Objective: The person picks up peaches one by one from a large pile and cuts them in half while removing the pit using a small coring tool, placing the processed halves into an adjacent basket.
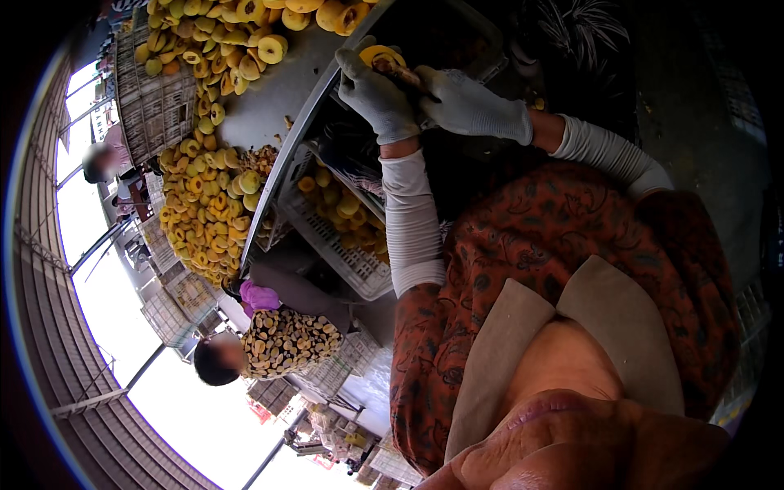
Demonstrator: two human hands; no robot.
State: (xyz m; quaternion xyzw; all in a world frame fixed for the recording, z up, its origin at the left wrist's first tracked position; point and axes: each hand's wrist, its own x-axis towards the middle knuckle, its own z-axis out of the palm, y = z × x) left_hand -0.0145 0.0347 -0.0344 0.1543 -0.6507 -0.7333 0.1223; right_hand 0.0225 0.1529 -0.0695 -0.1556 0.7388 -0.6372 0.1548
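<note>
My left hand [375, 92], in a pale knit glove, holds a cut yellow peach [383, 55] near the metal table's edge. A brown, rough area shows at the middle of the fruit. My right hand [471, 103], gloved alike, has its fingers bent against the near side of the peach. Whether it grips a small tool is hidden by the fingers and shadow. Beyond my hands, a plastic crate [493, 37] sits in the dark. Left of my left forearm, a white plastic crate [361, 283] contains yellow peach pieces [346, 205].
The metal table [245, 116] bears heaps of halved peaches [199, 208] and a small pile of brown scraps [260, 160]. A raised rim [294, 131] edges it. At left, a co-worker in a patterned top [291, 343] sits close to the table. Stacked crates [156, 92] stand behind.
</note>
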